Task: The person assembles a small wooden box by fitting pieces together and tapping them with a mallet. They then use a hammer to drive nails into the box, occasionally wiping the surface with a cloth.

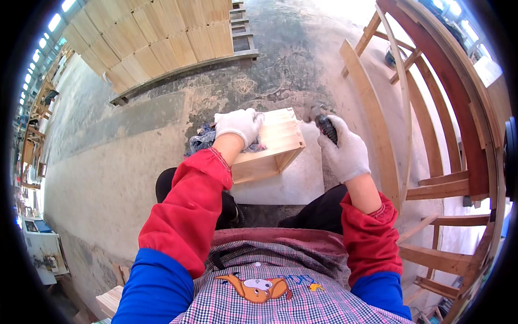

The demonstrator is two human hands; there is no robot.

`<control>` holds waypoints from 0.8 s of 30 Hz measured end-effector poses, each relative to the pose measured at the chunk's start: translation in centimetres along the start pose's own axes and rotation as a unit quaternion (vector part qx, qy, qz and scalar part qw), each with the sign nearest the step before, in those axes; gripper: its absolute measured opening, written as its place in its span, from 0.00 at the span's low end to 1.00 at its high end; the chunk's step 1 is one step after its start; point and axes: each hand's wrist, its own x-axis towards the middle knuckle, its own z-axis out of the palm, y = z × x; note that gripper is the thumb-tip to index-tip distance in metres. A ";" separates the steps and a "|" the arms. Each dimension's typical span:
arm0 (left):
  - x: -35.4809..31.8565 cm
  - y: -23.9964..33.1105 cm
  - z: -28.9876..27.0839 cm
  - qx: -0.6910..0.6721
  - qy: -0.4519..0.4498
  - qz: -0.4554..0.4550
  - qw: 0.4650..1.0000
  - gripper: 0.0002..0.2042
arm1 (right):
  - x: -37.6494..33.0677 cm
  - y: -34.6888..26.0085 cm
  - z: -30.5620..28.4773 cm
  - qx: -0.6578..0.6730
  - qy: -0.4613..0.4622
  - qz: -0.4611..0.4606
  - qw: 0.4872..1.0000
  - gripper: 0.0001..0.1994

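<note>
A pale wooden box [283,135] lies in front of me, its open side toward my body. My left hand [237,127], in a white glove, presses on its top left part with fingers curled over a crumpled dark patterned rag [202,141]. Bits of the rag show on both sides of that hand. My right hand [346,154], also gloved, is raised just right of the box, closed round a tool with a black ribbed grip [326,128]. The tool's greyish end is blurred, points toward the box and stays apart from it.
A pale sheet [307,183] lies under the box on the concrete floor [124,151]. Stacked wooden boxes [162,32] stand on a pallet [245,54] at the far left. Close on my right rises a wooden frame [477,146] with a leaning board [372,113].
</note>
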 end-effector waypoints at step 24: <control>0.2 0.2 0.0 0.007 0.005 -0.001 1.000 0.22 | 1.0 -1.5 1.5 0.078 0.076 -0.001 0.994 0.19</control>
